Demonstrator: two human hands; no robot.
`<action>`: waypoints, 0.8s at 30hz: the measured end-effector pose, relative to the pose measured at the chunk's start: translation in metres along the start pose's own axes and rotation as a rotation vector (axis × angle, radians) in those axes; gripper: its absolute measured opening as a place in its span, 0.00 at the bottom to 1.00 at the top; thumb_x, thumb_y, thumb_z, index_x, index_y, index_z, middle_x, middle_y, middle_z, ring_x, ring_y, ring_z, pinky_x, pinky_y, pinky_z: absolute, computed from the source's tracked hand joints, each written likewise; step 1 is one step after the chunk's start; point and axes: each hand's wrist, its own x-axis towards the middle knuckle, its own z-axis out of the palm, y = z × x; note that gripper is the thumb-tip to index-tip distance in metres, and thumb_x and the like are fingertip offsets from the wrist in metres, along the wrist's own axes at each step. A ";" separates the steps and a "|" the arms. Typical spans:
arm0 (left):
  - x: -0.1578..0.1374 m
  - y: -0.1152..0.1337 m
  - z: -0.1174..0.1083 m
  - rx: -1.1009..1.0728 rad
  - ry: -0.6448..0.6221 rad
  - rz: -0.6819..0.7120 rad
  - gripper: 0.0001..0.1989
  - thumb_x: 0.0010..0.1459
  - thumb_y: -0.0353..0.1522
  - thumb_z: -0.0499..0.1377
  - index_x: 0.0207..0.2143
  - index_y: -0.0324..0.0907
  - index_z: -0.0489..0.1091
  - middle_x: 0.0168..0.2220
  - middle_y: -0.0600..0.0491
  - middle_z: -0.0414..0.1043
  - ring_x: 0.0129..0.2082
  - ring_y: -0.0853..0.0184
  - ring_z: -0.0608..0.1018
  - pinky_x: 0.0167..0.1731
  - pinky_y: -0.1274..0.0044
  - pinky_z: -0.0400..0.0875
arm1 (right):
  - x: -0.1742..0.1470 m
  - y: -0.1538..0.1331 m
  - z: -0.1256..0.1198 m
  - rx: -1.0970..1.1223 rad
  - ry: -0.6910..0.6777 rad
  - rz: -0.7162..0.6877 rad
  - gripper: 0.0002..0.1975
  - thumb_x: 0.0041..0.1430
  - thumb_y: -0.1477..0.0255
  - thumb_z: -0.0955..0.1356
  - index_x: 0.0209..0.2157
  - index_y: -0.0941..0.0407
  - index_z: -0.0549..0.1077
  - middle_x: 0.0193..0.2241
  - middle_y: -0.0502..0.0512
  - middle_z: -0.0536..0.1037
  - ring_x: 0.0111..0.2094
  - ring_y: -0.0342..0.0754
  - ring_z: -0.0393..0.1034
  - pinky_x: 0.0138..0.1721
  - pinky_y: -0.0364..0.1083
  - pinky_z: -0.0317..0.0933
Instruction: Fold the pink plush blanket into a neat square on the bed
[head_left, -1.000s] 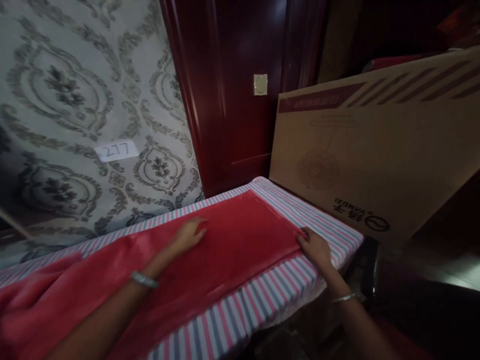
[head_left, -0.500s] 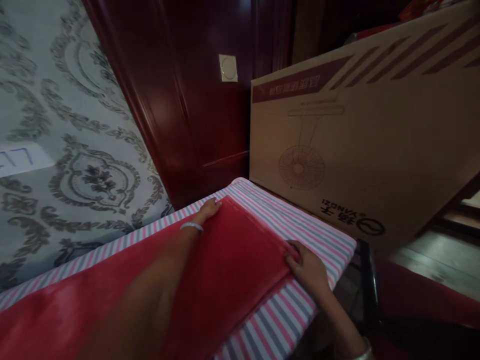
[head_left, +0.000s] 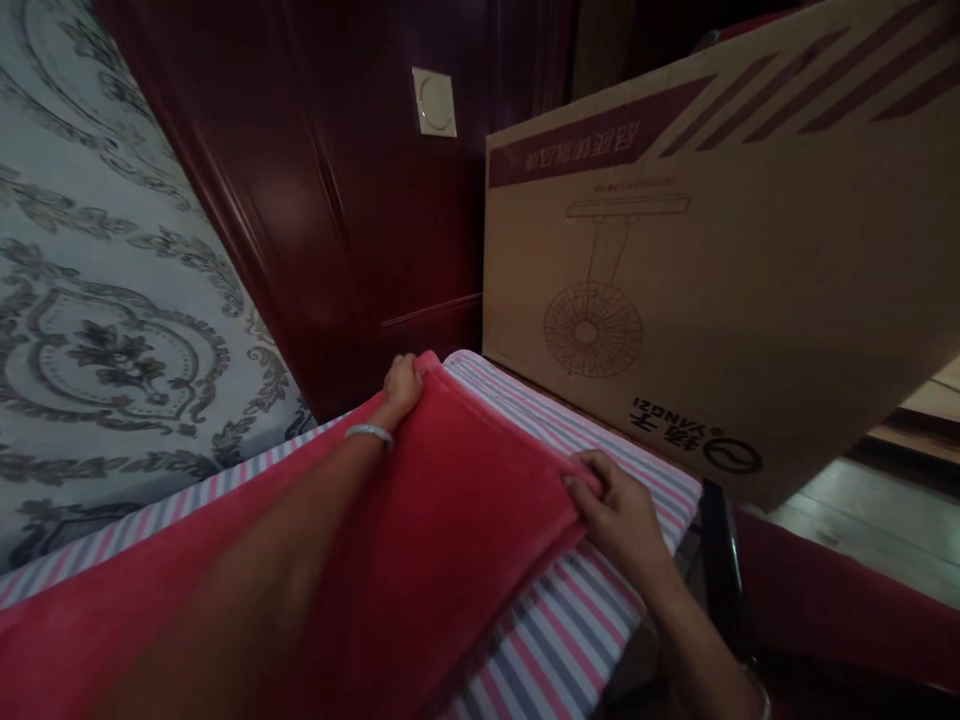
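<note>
At the left is one patterned wall (head_left: 120, 350), and next to it one dark red door (head_left: 360, 200) with a single switch plate (head_left: 433, 102). The left hand (head_left: 405, 385), one bracelet (head_left: 369, 433) on its wrist, has just moved from the middle of the red blanket (head_left: 465, 490) to its far end corner, and its fingers are now closed there. So the blanket's end edge is held at two corners instead of one, which seems to give better control of it. There is one blanket, lying along one striped cover (head_left: 555, 625); how many layers it has, I cannot tell. Farther right, the right hand (head_left: 626, 510) keeps pinching the near end corner, a second bracelet (head_left: 764, 700) low on its wrist. Beyond, at the right, one large cardboard box (head_left: 720, 280) stands behind the striped cover.
</note>
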 end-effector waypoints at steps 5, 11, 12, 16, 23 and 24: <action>0.045 0.037 -0.011 -0.056 0.091 0.020 0.14 0.69 0.33 0.50 0.53 0.41 0.69 0.55 0.42 0.68 0.55 0.55 0.73 0.54 0.69 0.68 | 0.063 0.002 -0.020 -0.041 0.155 0.049 0.16 0.49 0.59 0.65 0.35 0.53 0.76 0.27 0.52 0.77 0.29 0.50 0.68 0.31 0.45 0.60; 0.060 0.054 0.039 -0.061 -0.043 -0.003 0.13 0.65 0.32 0.58 0.51 0.40 0.73 0.55 0.40 0.71 0.53 0.54 0.76 0.50 0.69 0.69 | 0.091 0.075 0.004 -0.035 0.138 0.228 0.13 0.43 0.61 0.65 0.27 0.54 0.74 0.24 0.52 0.76 0.26 0.50 0.67 0.29 0.46 0.59; 0.058 0.051 0.051 -0.056 -0.077 -0.009 0.13 0.63 0.32 0.60 0.50 0.40 0.73 0.55 0.39 0.72 0.53 0.53 0.76 0.50 0.69 0.70 | 0.089 0.085 0.009 -0.065 0.105 0.239 0.12 0.43 0.61 0.65 0.26 0.53 0.74 0.23 0.52 0.76 0.27 0.51 0.68 0.30 0.46 0.59; 0.055 0.035 0.090 -0.043 -0.159 -0.044 0.14 0.64 0.33 0.60 0.50 0.37 0.74 0.54 0.38 0.74 0.54 0.54 0.77 0.49 0.71 0.69 | 0.077 0.105 0.015 -0.206 0.051 0.228 0.12 0.46 0.61 0.65 0.28 0.53 0.74 0.24 0.52 0.77 0.28 0.52 0.70 0.30 0.46 0.58; 0.061 0.027 0.097 -0.106 -0.178 -0.068 0.16 0.65 0.39 0.61 0.50 0.39 0.73 0.51 0.43 0.75 0.50 0.58 0.78 0.50 0.67 0.73 | 0.078 0.089 0.012 -0.449 -0.015 0.261 0.11 0.55 0.66 0.66 0.36 0.56 0.77 0.31 0.57 0.81 0.34 0.53 0.73 0.33 0.45 0.58; 0.058 0.024 0.092 -0.125 -0.170 -0.070 0.18 0.65 0.40 0.61 0.52 0.39 0.72 0.52 0.45 0.74 0.49 0.59 0.78 0.49 0.65 0.74 | 0.078 0.087 0.013 -0.495 -0.029 0.272 0.11 0.57 0.67 0.66 0.38 0.56 0.77 0.33 0.58 0.81 0.36 0.53 0.74 0.33 0.45 0.58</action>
